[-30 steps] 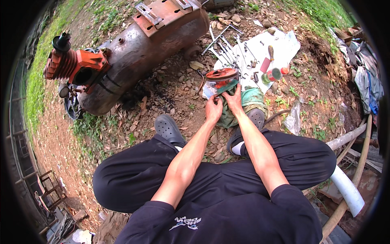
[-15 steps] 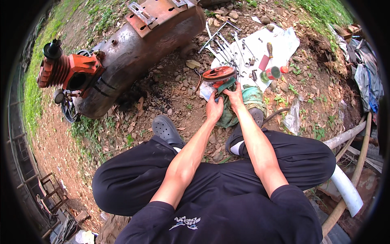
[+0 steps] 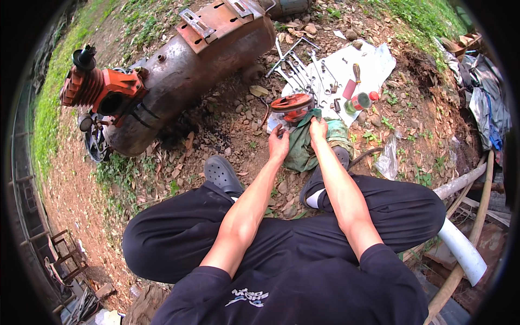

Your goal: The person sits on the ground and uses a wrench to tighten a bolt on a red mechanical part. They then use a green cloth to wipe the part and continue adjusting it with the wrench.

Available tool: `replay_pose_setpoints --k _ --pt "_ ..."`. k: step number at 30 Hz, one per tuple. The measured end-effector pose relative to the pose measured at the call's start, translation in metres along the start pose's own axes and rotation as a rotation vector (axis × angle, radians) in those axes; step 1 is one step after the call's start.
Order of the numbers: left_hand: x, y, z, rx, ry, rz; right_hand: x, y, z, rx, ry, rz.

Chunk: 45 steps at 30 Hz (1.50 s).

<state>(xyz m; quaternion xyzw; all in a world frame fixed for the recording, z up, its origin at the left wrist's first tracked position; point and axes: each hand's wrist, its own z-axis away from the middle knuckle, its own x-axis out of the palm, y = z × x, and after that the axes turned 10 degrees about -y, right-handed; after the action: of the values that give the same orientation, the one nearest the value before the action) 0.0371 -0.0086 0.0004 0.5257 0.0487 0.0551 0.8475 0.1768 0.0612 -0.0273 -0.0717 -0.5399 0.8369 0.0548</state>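
red wheel [image 3: 292, 101] just past both hands. right hand [image 3: 319, 131] on its near side, pinching green cloth [image 3: 301, 154] — left hand [image 3: 278, 144] near and to its left, fingers curled; can't tell if they grip anything. wrenches [image 3: 319, 69] beyond the wheel. my read: steady the wheel with the left, bunch the cloth firmly — and keep grit off it.

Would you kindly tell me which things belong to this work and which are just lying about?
Likely belonging:
- red wheel-like part
- green cloth
- wrenches
- screwdriver
- rusty tank

Apparently lying about:
- clear plastic
- white pipe
- wooden pole
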Motion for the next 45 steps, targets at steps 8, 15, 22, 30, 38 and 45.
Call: replay_pose_setpoints --k 8,15,22,30,38,45 --pt "-0.033 0.0 -0.025 0.043 0.154 0.073 0.029 -0.034 0.04 -0.395 -0.09 0.669" --pt "-0.026 0.042 -0.004 0.026 0.094 0.068 0.032 -0.043 0.043 -0.38 -0.176 0.852" --pt "-0.047 0.028 -0.024 0.207 0.012 0.062 0.029 -0.063 0.029 -0.303 -0.293 0.646" --pt "-0.04 0.037 -0.026 0.103 0.114 0.138 0.015 -0.017 -0.001 -0.058 -0.467 -0.066" --pt "-0.028 0.031 -0.025 0.082 -0.038 0.058 0.002 -0.019 -0.02 0.094 -0.624 -0.084" --pt "-0.024 0.036 -0.019 0.091 -0.063 0.058 0.0 -0.035 -0.005 -0.117 -0.53 0.408"
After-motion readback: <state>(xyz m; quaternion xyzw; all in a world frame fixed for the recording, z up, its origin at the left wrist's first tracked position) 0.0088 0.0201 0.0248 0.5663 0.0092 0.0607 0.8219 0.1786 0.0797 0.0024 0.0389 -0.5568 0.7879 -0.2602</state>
